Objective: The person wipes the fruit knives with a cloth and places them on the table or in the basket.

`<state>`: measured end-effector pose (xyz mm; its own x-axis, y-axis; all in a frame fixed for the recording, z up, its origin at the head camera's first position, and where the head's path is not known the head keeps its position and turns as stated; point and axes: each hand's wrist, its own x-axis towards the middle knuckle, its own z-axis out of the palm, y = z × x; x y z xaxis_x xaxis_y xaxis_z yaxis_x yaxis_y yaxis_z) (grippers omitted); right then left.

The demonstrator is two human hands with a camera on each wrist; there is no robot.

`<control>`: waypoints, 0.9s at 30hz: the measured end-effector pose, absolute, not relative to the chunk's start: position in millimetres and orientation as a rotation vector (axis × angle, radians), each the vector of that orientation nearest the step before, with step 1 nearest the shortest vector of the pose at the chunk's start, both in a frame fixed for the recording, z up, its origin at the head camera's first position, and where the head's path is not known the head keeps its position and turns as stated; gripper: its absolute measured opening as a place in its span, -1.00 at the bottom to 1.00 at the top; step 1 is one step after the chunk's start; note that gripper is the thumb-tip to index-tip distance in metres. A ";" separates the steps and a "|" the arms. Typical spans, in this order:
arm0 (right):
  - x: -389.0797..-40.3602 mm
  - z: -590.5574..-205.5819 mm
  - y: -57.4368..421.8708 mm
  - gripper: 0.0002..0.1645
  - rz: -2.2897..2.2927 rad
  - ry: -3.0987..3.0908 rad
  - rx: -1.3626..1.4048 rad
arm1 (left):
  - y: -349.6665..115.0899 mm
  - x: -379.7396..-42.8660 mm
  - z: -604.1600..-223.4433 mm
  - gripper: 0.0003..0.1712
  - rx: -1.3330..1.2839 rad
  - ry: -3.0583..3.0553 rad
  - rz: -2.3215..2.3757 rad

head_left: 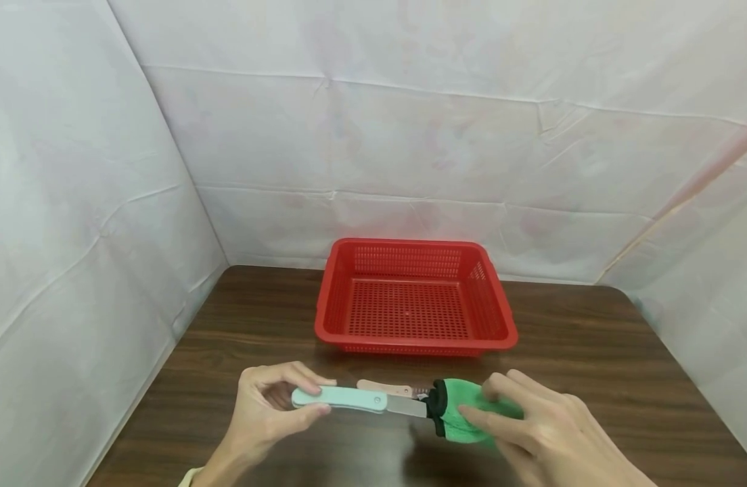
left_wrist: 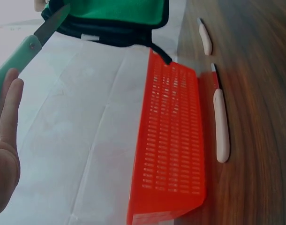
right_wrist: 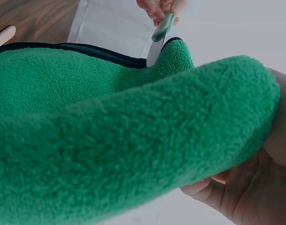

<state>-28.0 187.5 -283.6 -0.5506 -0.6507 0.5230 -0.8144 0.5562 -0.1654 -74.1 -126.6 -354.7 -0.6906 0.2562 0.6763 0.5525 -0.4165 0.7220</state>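
Observation:
My left hand (head_left: 270, 412) pinches the mint-green handle of a folding knife (head_left: 343, 398) between thumb and fingers. The knife's blade is unfolded and points right, its tip hidden at the cloth in the head view. With my right hand (head_left: 547, 426) I grip a green fleecy cloth (head_left: 465, 412) with black edging, folded over around the blade's end. In the right wrist view the cloth (right_wrist: 133, 145) fills most of the picture, and the blade enters at its black edge. Behind the knife, a pink-handled tool (head_left: 382, 387) lies on the table, its far end partly covered.
A red perforated plastic basket (head_left: 416, 346) stands behind the hands, near the back of the dark wooden table (head_left: 258, 325). The left wrist view shows two pink-handled tools, a longer one (left_wrist: 221, 124) and a shorter-looking one (left_wrist: 206, 40), beside it. Pale sheeting (head_left: 379, 135) hangs around the table.

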 end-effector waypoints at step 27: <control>-30.1 -283.0 198.8 -0.52 0.493 -2.311 1.081 | -130.1 -74.0 -361.4 -0.70 -1.014 -1.646 -2.443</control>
<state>-30.1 198.8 -283.0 -0.5348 -0.5889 0.6060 -0.7850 0.6116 -0.0984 -74.0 -130.1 -361.4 -0.7878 0.3239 0.5239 0.3640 -0.4414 0.8202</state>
